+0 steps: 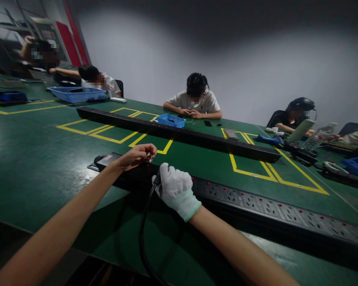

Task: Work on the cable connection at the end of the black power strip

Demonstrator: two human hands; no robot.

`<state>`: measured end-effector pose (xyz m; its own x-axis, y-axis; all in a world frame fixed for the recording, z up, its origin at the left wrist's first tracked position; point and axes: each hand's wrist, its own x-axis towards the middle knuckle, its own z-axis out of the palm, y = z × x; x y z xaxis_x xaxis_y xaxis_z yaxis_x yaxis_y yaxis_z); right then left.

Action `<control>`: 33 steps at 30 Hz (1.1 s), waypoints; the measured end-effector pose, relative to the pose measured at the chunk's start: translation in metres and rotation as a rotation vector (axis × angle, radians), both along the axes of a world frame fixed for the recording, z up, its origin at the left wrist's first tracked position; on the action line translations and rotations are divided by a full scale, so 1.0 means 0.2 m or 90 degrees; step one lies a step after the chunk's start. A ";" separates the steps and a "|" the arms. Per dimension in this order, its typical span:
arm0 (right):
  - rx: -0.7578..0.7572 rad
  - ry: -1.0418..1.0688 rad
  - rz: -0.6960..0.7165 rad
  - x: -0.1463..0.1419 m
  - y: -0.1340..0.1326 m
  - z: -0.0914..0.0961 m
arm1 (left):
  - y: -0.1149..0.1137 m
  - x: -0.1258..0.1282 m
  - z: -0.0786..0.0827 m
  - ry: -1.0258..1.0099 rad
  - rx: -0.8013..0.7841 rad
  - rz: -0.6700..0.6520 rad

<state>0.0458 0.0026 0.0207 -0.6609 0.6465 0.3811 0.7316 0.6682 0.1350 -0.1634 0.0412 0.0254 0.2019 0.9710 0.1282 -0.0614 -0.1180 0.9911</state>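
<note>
A long black power strip (250, 204) with rows of sockets and small red lights runs across the table in front of me. My right hand (176, 186), in a white glove with a pale green cuff, is closed round a black plug (156, 179) over the strip. From the plug a black cable (142, 226) hangs down toward me. My bare left hand (137, 156) is just above the strip's left part, its fingers curled together. Whatever those fingers hold, if anything, is too small to make out.
A second long black strip (179, 135) lies farther back on the green table (56, 159), across yellow tape outlines. Beyond it are a small blue basket (176, 121) and a larger blue tray (77, 95). Several people sit around the table. A bottle (319, 135) lies tilted at right.
</note>
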 end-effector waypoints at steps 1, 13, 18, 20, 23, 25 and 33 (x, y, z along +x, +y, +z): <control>0.001 -0.001 0.000 0.00 0.00 0.00 | 0.00 0.00 0.00 0.003 0.003 0.000; 0.008 0.004 -0.014 -0.01 -0.01 0.00 | 0.01 0.00 0.01 0.062 0.043 0.000; 0.006 0.009 0.003 0.00 0.00 0.00 | -0.01 0.01 0.02 0.085 0.053 0.004; 0.004 0.010 0.003 0.00 0.00 0.00 | -0.01 0.01 0.02 0.091 0.056 0.003; 0.002 0.011 0.006 0.00 0.01 0.00 | -0.01 0.01 0.01 0.099 0.059 -0.004; -0.001 0.007 0.011 0.00 0.01 0.00 | -0.01 0.00 0.00 0.106 0.059 -0.011; -0.008 -0.003 0.015 0.01 0.00 0.01 | 0.01 -0.02 -0.02 0.128 0.062 -0.021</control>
